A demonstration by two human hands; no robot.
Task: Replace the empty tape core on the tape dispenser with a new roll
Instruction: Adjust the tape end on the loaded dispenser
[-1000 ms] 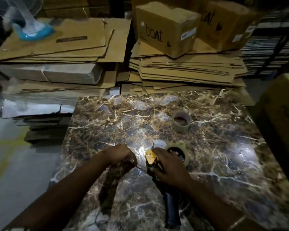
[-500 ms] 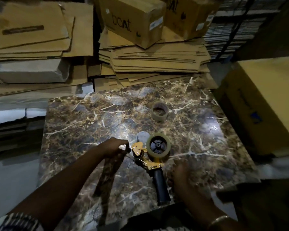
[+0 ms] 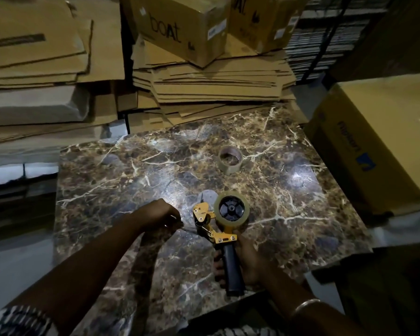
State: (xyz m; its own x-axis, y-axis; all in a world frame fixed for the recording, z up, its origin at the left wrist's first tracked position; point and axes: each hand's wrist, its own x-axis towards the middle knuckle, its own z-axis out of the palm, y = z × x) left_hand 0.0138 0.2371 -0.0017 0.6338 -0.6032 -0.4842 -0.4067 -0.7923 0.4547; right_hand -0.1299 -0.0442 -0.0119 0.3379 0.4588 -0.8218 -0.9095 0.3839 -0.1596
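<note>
A dim storeroom: flattened cartons (image 3: 211, 86) lie stacked behind a dark marble table (image 3: 288, 197), with printed boxes (image 3: 179, 25) on top of the stacks and a yellow box (image 3: 378, 139) at the right edge. On the table your right hand (image 3: 247, 260) is curled round the black handle of the dispenser (image 3: 218, 229), which stands near the front edge with its yellow frame pointing away from you. The new roll (image 3: 232, 209) sits on the dispenser's black hub, its open face turned toward you. Your left hand (image 3: 159, 215) is just left of the dispenser's front end, fingers curled and pinched together; a thin pale line that may be tape (image 3: 188, 229) runs from the fingertips to the frame, though whether they truly grip it cannot be told in this light. The empty core (image 3: 230, 160) lies flat farther back on the table, well apart from the dispenser and from both hands. A bangle (image 3: 305, 306) circles your right wrist; a patterned sleeve (image 3: 17, 321) shows at the lower left.
</note>
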